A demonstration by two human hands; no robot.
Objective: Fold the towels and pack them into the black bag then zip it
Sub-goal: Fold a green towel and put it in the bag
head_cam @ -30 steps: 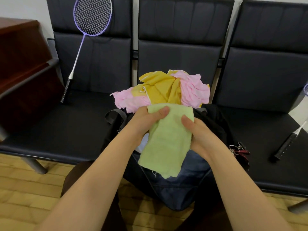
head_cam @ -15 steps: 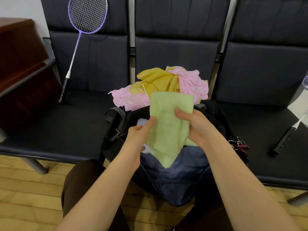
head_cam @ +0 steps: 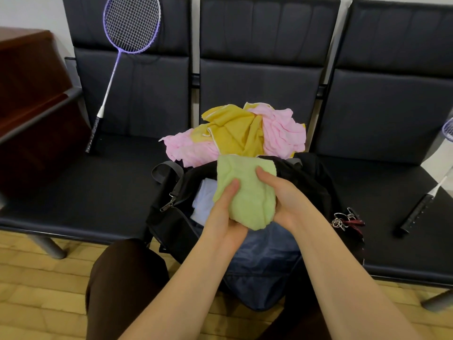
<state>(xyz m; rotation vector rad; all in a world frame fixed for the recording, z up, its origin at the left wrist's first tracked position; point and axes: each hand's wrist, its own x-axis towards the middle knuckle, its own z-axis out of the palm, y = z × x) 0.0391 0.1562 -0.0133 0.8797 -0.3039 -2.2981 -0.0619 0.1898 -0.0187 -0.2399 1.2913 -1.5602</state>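
Green towel [head_cam: 246, 192], folded small, sits mid-frame over the open black bag [head_cam: 171, 217] — left hand [head_cam: 226, 217] and right hand [head_cam: 282, 197] each curl thumb and fingers round a side. It looks soft, light and floppy, so gripping both edges should keep the fold. Black bench seats [head_cam: 85, 192] fill the frame — unfolded pink and yellow towels [head_cam: 235, 133] lie above the bag.

Bag [head_cam: 171, 217] open on the middle seat [head_cam: 117, 192], towel pile [head_cam: 235, 133] just behind it. Folded towel [head_cam: 247, 192] above the bag's mouth, between left hand [head_cam: 225, 217] and right hand [head_cam: 282, 195]. Racket [head_cam: 117, 69] leaning left; keys [head_cam: 343, 220] right of bag.
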